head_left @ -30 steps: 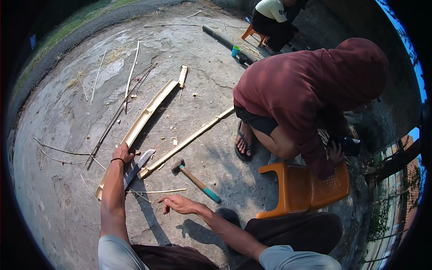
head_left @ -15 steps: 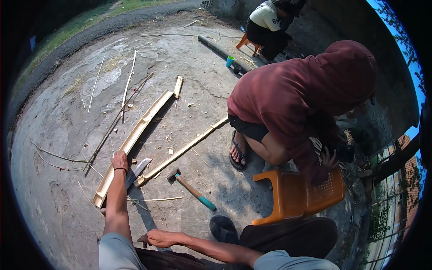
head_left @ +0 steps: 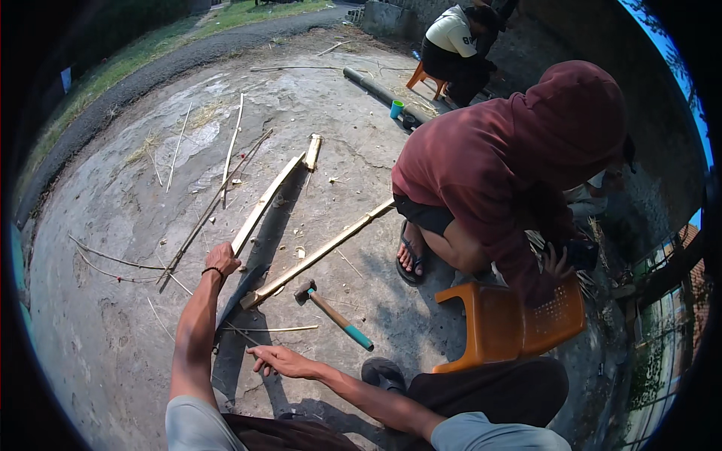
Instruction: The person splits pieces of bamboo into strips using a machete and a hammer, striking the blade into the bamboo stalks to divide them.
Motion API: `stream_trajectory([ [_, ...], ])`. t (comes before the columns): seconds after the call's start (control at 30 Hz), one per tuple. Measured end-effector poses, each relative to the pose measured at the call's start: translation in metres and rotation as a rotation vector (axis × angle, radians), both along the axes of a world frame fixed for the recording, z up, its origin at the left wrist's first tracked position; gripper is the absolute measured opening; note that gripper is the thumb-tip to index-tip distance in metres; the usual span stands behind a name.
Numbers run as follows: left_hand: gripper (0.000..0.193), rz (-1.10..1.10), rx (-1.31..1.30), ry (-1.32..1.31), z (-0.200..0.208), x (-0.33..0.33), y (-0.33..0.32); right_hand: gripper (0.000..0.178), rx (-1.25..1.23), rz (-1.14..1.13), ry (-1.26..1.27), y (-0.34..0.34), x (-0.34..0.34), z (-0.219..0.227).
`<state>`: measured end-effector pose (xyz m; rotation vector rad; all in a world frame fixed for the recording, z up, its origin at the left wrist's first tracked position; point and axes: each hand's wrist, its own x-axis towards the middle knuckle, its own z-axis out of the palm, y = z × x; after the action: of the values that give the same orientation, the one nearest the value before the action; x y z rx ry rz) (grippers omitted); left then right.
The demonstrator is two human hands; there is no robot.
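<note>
My left hand [head_left: 223, 259] is closed around a long split bamboo piece [head_left: 265, 204], pale inside, which runs away from me over the concrete. My forearm hides whatever of it lies nearer than the hand. Lower down, my right hand [head_left: 284, 362] hovers with fingers loosely apart, and I see nothing in it. A dark machete blade [head_left: 239, 292] lies beside the bamboo, partly in shadow. Farther right rests a narrower split bamboo strip [head_left: 320, 252]. A hammer [head_left: 337, 319] with a wood and teal handle lies right of my hands.
A person in a maroon hoodie [head_left: 511, 150] bends over an orange plastic stool [head_left: 489, 323] at right. Another person [head_left: 451, 52] sits farther back, near a dark pole [head_left: 380, 89] and a green cup [head_left: 396, 109]. Thin sticks [head_left: 214, 207] and a short bamboo piece [head_left: 313, 152] lie around.
The long bamboo has turned more edge-on, with my left hand still gripping it. My right hand has moved forward, away from my body. The whole view has shifted slightly.
</note>
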<state>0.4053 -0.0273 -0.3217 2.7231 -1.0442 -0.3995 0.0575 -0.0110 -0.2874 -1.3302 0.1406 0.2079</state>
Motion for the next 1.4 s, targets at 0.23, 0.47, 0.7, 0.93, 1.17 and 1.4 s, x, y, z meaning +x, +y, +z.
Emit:
stream_trajectory([
  [0.23, 0.028, -0.149, -0.106, -0.119, 0.076, -0.056, -0.002, 0.045, 0.33, -0.589, 0.125, -0.101, 0.017, -0.038],
  [0.47, 0.031, -0.122, -0.049, -0.067, 0.105, -0.115, 0.092, 0.052, 0.44, -0.629, 0.179, -0.082, 0.059, -0.07],
  [0.7, 0.04, -0.089, 0.035, 0.189, 0.078, -0.207, 0.188, 0.08, 0.624, -0.618, 0.277, -0.035, 0.096, -0.063],
  [0.93, 0.04, -0.102, -0.09, 0.172, 0.048, -0.269, 0.235, 0.083, 0.721, -0.617, 0.088, 0.0, 0.097, -0.093],
  [1.17, 0.033, -0.044, -0.155, 0.254, 0.05, -0.267, 0.249, 0.078, 0.783, -0.524, -0.027, 0.005, 0.106, -0.061],
  [1.4, 0.031, -0.049, -0.343, 0.217, 0.114, -0.233, 0.205, 0.056, 0.717, -0.414, -0.289, -0.044, 0.13, 0.047],
])
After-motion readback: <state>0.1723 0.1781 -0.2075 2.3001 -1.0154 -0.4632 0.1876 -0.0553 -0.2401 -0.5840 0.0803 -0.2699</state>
